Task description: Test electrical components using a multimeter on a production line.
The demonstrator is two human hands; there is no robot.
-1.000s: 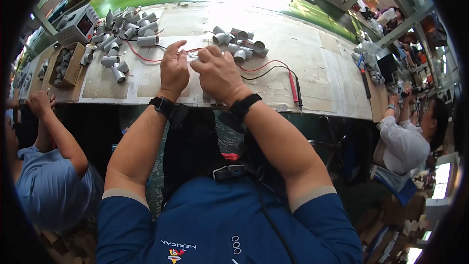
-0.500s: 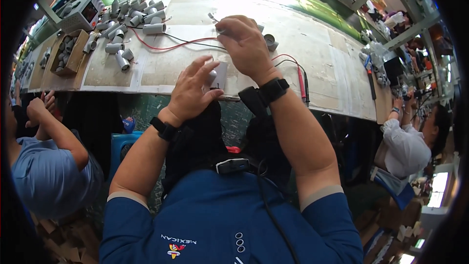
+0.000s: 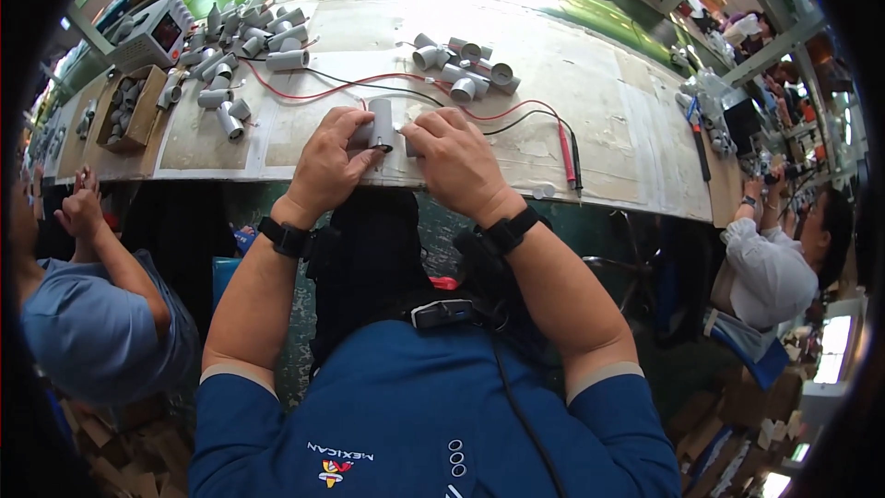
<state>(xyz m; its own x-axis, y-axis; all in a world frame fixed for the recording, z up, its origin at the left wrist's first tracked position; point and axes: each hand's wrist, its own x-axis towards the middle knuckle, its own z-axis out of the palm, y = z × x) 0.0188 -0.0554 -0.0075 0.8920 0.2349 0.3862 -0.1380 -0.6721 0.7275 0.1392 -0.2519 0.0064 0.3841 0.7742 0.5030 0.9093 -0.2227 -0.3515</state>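
My left hand (image 3: 324,159) is closed around a grey cylindrical housing (image 3: 381,120) at the table's near edge, its dark open end toward me. Just to the right, my right hand (image 3: 459,157) has its fingers pinched together. A bit of grey shows under those fingertips, mostly hidden, so I cannot make out what it is. Beyond my hands lies a cluster of similar grey housings (image 3: 464,86), some with short wires. Red and black test leads (image 3: 373,80) run across the table behind my hands, ending in two probes (image 3: 568,161) at the right.
A larger heap of grey housings (image 3: 288,60) lies at the left, near a cardboard box (image 3: 147,115) of grey parts and a boxy meter (image 3: 166,29). A screwdriver-like tool (image 3: 698,138) lies far right. People sit on both sides of me.
My right hand has come down from over the far cluster to beside my left hand. My left hand, its fingers spread before, now grips the grey housing.
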